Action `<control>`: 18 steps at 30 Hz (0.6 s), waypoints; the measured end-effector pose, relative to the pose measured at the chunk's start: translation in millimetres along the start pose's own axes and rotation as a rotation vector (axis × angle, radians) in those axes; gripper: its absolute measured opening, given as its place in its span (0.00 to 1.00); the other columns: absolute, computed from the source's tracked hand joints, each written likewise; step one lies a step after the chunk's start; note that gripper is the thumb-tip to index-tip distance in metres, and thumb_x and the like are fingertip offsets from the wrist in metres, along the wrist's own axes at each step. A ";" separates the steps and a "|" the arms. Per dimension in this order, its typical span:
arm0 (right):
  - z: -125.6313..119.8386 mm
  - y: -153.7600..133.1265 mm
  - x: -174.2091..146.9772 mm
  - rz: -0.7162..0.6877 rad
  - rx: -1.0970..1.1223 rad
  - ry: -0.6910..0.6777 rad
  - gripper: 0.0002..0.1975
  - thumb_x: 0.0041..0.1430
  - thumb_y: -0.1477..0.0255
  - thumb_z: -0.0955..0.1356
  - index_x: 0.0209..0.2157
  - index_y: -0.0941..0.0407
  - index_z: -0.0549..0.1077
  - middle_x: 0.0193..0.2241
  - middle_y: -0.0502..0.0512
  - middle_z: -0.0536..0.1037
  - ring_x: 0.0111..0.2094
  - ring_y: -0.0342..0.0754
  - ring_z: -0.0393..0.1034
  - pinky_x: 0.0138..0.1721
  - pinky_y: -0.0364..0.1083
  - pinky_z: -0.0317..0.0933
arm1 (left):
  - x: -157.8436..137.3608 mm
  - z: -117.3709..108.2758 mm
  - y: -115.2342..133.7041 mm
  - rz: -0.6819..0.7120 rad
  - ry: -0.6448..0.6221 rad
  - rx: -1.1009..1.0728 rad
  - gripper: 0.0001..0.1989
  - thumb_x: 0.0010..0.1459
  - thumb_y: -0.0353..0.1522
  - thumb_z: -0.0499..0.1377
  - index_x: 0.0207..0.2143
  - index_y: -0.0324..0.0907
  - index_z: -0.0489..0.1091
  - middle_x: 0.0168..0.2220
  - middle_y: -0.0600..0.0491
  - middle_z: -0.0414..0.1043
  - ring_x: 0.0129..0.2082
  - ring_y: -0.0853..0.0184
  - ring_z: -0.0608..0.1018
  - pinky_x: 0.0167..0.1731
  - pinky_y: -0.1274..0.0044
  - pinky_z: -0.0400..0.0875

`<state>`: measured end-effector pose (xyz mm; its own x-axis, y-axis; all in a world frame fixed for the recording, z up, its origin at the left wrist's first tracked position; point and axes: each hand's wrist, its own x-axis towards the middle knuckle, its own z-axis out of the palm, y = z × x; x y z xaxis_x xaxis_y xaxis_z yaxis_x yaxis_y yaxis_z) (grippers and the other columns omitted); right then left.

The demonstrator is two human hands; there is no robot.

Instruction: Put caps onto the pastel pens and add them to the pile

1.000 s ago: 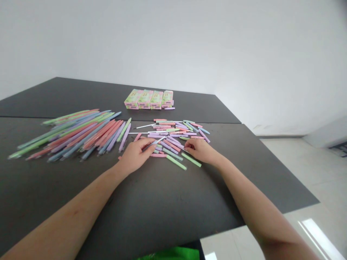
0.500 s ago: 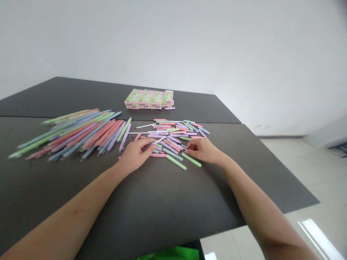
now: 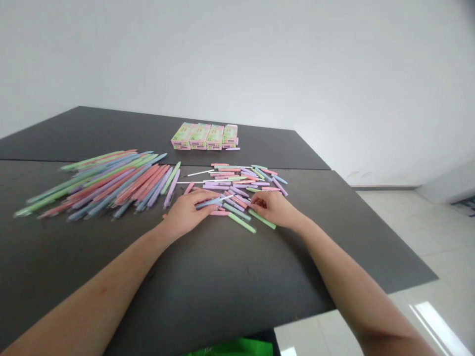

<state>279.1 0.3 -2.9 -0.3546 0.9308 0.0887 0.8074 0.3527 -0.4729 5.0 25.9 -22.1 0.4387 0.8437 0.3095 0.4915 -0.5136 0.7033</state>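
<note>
My left hand [image 3: 187, 213] is closed on a blue pen barrel [image 3: 206, 203], held between thumb and fingers at the left side of the loose parts. From the barrel's right end a thin white refill [image 3: 227, 197] sticks out toward my right hand. My right hand [image 3: 275, 207] has its fingers curled together at the right side of the pile, just above a green pen part [image 3: 262, 219]; what they hold, if anything, is hidden. Between and beyond the hands lie short purple, pink, green and blue pen parts [image 3: 237, 213] with several white refills [image 3: 200, 173].
A large heap of long pink, blue, green and purple pens [image 3: 107, 185] lies on the left of the dark table [image 3: 230, 277]. Several pink-and-green boxes [image 3: 199, 136] stand behind the loose parts, with a purple pen part [image 3: 233, 149] beside them.
The blue barrel in my left hand shows more, and its white refill has shifted right and tilted flatter. My right hand has moved slightly left, its fingers still curled.
</note>
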 end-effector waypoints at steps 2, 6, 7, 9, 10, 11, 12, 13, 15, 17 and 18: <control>-1.6 1.6 0.5 0.001 -0.017 0.065 0.06 0.58 0.74 0.65 0.32 0.57 0.74 0.25 0.51 0.75 0.25 0.42 0.64 0.28 0.42 0.53 | -0.3 -0.2 -1.2 0.001 0.017 -0.010 0.16 0.57 0.40 0.59 0.45 0.45 0.76 0.46 0.51 0.79 0.48 0.60 0.77 0.57 0.65 0.64; -4.9 10.4 2.6 0.070 -0.043 0.248 0.08 0.56 0.75 0.64 0.33 0.57 0.75 0.24 0.51 0.76 0.24 0.43 0.64 0.30 0.42 0.55 | -1.9 -2.9 2.9 -0.068 0.078 -0.022 0.17 0.60 0.40 0.55 0.47 0.43 0.76 0.41 0.52 0.80 0.41 0.62 0.79 0.51 0.68 0.70; -5.6 13.5 3.4 0.097 -0.042 0.287 0.08 0.56 0.75 0.64 0.33 0.57 0.75 0.25 0.52 0.76 0.25 0.43 0.65 0.30 0.42 0.56 | -2.5 -3.9 5.4 -0.108 0.103 -0.013 0.18 0.60 0.39 0.54 0.48 0.43 0.75 0.39 0.52 0.80 0.38 0.62 0.80 0.48 0.68 0.72; -7.0 20.0 4.6 0.150 -0.037 0.350 0.09 0.54 0.75 0.64 0.34 0.57 0.76 0.26 0.52 0.77 0.26 0.44 0.67 0.31 0.43 0.57 | -3.8 -5.9 11.4 -0.179 0.149 0.007 0.19 0.60 0.39 0.54 0.49 0.42 0.74 0.34 0.53 0.80 0.32 0.64 0.79 0.42 0.70 0.75; -8.0 23.0 5.1 0.176 -0.035 0.376 0.09 0.54 0.75 0.64 0.34 0.57 0.76 0.27 0.53 0.78 0.26 0.45 0.68 0.32 0.43 0.58 | -4.3 -6.7 14.3 -0.203 0.166 0.013 0.19 0.60 0.39 0.54 0.50 0.42 0.74 0.33 0.53 0.79 0.30 0.64 0.79 0.38 0.71 0.76; -9.1 25.9 5.5 0.199 -0.036 0.402 0.10 0.54 0.75 0.64 0.34 0.57 0.76 0.28 0.53 0.78 0.27 0.45 0.68 0.33 0.44 0.58 | -4.7 -7.4 16.7 -0.217 0.176 0.014 0.20 0.60 0.39 0.54 0.51 0.42 0.73 0.32 0.54 0.79 0.29 0.65 0.78 0.36 0.72 0.76; -10.4 28.5 5.7 0.216 -0.041 0.429 0.10 0.53 0.75 0.63 0.34 0.57 0.76 0.28 0.54 0.78 0.28 0.46 0.69 0.33 0.44 0.59 | -5.0 -7.8 18.5 -0.223 0.180 0.012 0.20 0.60 0.39 0.54 0.51 0.42 0.73 0.31 0.54 0.78 0.28 0.65 0.78 0.34 0.73 0.76; -11.8 30.8 5.8 0.229 -0.047 0.455 0.11 0.53 0.76 0.63 0.34 0.57 0.77 0.29 0.54 0.78 0.29 0.46 0.69 0.35 0.44 0.60 | -5.1 -7.9 19.5 -0.224 0.183 0.011 0.20 0.60 0.39 0.54 0.51 0.42 0.73 0.31 0.54 0.78 0.28 0.65 0.78 0.33 0.73 0.76; -14.6 34.5 5.9 0.242 -0.052 0.495 0.12 0.52 0.77 0.62 0.34 0.57 0.77 0.32 0.55 0.79 0.32 0.48 0.70 0.37 0.45 0.61 | -5.0 -7.4 18.7 -0.214 0.189 0.019 0.19 0.60 0.39 0.54 0.50 0.42 0.74 0.30 0.54 0.78 0.29 0.65 0.78 0.32 0.74 0.76; -17.0 37.3 6.0 0.250 -0.043 0.508 0.13 0.52 0.77 0.61 0.33 0.57 0.77 0.33 0.56 0.80 0.34 0.48 0.71 0.39 0.46 0.61 | -4.7 -6.1 14.5 -0.196 0.200 0.041 0.19 0.60 0.39 0.54 0.49 0.43 0.74 0.31 0.53 0.79 0.31 0.64 0.79 0.33 0.73 0.76; -18.0 38.3 6.0 0.257 -0.038 0.509 0.13 0.52 0.77 0.61 0.33 0.57 0.77 0.34 0.56 0.80 0.34 0.48 0.71 0.40 0.46 0.62 | -4.5 -5.4 11.4 -0.183 0.208 0.056 0.18 0.60 0.40 0.54 0.49 0.44 0.75 0.33 0.53 0.79 0.33 0.63 0.79 0.34 0.73 0.76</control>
<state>316.4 21.2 -4.6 0.1201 0.9127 0.3907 0.8576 0.1028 -0.5039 4.6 17.1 -12.1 0.1783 0.9341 0.3092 0.5913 -0.3529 0.7251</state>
